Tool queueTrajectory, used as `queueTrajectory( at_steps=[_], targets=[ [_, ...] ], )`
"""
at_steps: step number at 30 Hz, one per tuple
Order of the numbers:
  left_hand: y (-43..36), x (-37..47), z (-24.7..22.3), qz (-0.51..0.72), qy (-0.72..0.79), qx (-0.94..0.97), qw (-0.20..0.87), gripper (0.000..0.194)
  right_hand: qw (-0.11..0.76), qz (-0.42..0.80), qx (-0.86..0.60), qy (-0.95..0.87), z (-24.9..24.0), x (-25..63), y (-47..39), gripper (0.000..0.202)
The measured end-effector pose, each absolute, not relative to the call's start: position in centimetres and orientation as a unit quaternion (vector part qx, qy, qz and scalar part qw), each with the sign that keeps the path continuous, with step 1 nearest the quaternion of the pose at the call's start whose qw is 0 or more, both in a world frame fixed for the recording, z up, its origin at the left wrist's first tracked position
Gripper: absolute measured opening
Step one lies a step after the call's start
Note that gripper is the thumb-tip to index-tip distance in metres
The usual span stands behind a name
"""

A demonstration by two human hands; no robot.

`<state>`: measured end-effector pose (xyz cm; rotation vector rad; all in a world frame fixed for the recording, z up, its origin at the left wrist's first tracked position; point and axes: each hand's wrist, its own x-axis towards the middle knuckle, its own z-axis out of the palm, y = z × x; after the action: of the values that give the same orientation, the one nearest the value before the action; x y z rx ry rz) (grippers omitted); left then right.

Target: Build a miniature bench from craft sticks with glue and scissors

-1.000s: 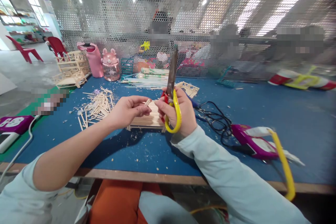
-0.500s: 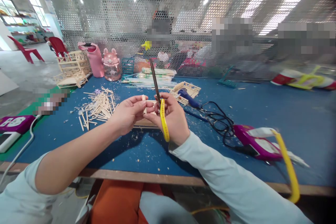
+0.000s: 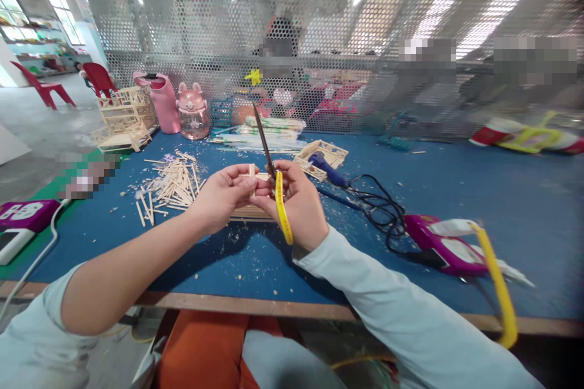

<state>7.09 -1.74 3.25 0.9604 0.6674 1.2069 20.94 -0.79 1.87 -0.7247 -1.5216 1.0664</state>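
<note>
Short pale wooden sticks (image 3: 252, 177) stand upright between the fingertips of my left hand (image 3: 223, 197), which is closed on them. My right hand (image 3: 298, 203) is wrapped round scissors with yellow handles (image 3: 283, 209); their dark blades (image 3: 262, 134) point up and away. Its fingertips almost meet those of my left hand. Below both hands lies a stack of wooden sticks (image 3: 250, 214), partly hidden by them. A loose pile of sticks (image 3: 177, 185) is on the blue table to the left.
Behind are a small wooden frame (image 3: 335, 155), a blue glue gun (image 3: 326, 169) with a coiled black cable, and packs of sticks (image 3: 274, 127). A wooden model (image 3: 125, 118), pink bottle (image 3: 165, 106) and clear bottle (image 3: 193, 118) stand back left. A purple power strip (image 3: 442, 246) lies right.
The scissor blades have tilted slightly to the left. The sticks in my left hand have shifted slightly, and both hands stay close together.
</note>
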Motion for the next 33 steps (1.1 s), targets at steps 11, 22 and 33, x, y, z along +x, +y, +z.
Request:
queueTrajectory(
  at_steps=[11, 22, 33],
  targets=[
    [-1.4, 6.9, 3.1, 0.525, 0.315, 0.437, 0.659, 0.017, 0.502, 0.363, -0.323, -0.716, 2.0, 21.8, -0.4, 0.059],
    [-1.3, 7.0, 3.3, 0.501, 0.363, 0.392, 0.680, 0.011, 0.443, 0.123, -0.359, -0.812, 4.6, 25.5, 1.4, 0.034],
    [-1.2, 6.7, 3.6, 0.526, 0.406, 0.468, 0.583, 0.007, 0.309, -0.020, -0.361, -0.880, 5.9, 27.7, 1.0, 0.034]
  ],
)
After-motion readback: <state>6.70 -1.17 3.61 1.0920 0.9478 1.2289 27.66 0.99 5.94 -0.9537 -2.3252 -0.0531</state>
